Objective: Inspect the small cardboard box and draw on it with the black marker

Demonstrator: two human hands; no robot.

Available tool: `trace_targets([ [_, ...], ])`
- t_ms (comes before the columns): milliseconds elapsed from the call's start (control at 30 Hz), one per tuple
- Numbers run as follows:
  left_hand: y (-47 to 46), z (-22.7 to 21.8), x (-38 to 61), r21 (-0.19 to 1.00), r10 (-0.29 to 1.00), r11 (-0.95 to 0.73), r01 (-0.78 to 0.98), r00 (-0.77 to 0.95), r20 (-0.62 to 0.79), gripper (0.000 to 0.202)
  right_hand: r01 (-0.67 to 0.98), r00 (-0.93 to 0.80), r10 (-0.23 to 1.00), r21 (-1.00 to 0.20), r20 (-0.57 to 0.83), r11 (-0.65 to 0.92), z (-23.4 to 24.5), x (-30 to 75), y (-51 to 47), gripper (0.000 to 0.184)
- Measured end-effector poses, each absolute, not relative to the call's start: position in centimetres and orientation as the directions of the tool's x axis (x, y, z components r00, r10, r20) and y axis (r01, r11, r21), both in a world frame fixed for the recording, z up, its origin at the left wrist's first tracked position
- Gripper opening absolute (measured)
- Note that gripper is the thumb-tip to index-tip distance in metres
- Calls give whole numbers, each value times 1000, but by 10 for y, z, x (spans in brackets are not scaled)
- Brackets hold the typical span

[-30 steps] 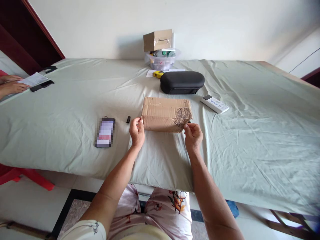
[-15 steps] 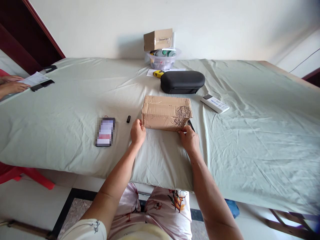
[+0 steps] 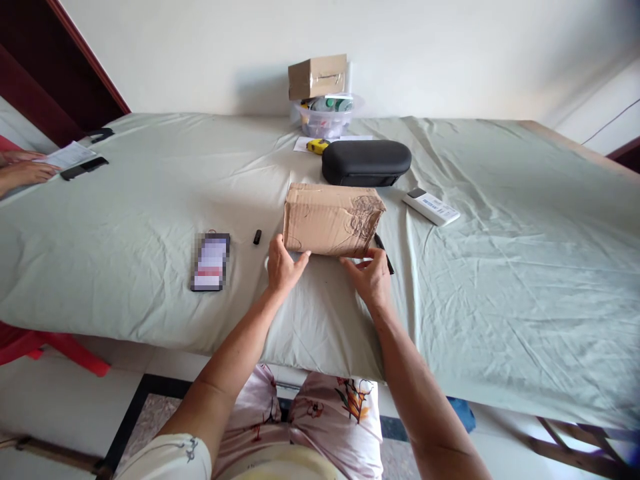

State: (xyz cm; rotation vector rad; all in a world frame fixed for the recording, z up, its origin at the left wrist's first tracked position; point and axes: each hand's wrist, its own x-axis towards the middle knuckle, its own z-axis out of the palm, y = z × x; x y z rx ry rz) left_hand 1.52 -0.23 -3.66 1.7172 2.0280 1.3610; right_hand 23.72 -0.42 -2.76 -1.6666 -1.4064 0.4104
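Observation:
A brown cardboard box (image 3: 327, 223) with dark scribbles on its right end lies in front of me, its near face tipped up toward me. At its lower left corner, my left hand (image 3: 286, 267) grips it, with the thumb along the bottom front edge and the fingers partly hidden by the side. My right hand (image 3: 370, 275) holds the lower right corner, thumb at the front edge and fingers bent round the side. Beside that hand lies a black pen (image 3: 384, 253). A small black cap (image 3: 257, 237) rests left of the box.
A phone (image 3: 211, 262) lies at left, a white device (image 3: 431, 207) at right. Behind the box are a black case (image 3: 367, 163), a yellow tape measure (image 3: 317, 146) and a plastic basket (image 3: 326, 123) topped by another box (image 3: 317, 77). Another person's hands (image 3: 27, 170) are far left.
The box has tilted back, so more of its near face shows and less of its top. My thumbs have spread inward along its lower edge. More of the black pen is uncovered.

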Motion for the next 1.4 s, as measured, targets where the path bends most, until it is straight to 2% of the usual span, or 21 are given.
trace_targets([
  [67, -6, -39, 23, 676, 825, -79, 732, -332, 456, 99, 633, 339, 894, -774, 293, 14, -29, 227, -7, 65],
  [167, -9, -40, 30, 652, 821, -51, 756, -340, 459, 114, 648, 379, 875, -762, 301, -19, -31, 216, -7, 74],
  [400, -8, -39, 29, 682, 804, -56, 729, -372, 464, 105, 610, 407, 861, -793, 304, -8, -33, 215, -5, 73],
  [633, -11, -36, 38, 685, 803, -33, 728, -388, 452, 120, 655, 396, 831, -754, 392, 43, -36, 208, -5, 77],
  [800, -13, -34, 40, 687, 814, -8, 726, -395, 426, 120, 683, 401, 830, -731, 387, 11, -35, 207, -4, 76],
  [900, -12, -35, 37, 702, 812, -19, 712, -398, 426, 115, 663, 405, 846, -748, 347, -11, -32, 210, -5, 71],
  [1033, -6, -38, 27, 738, 796, -82, 670, -401, 453, 101, 608, 370, 851, -790, 373, 81, -30, 219, -3, 57],
  [1200, 0, -38, 13, 775, 754, -169, 608, -427, 500, 76, 497, 361, 841, -846, 402, 191, -27, 232, 5, 37],
  [1400, -1, -28, 8, 834, 715, -225, 503, -496, 492, 40, 342, 417, 824, -907, 383, 248, -11, 237, -2, 30],
])
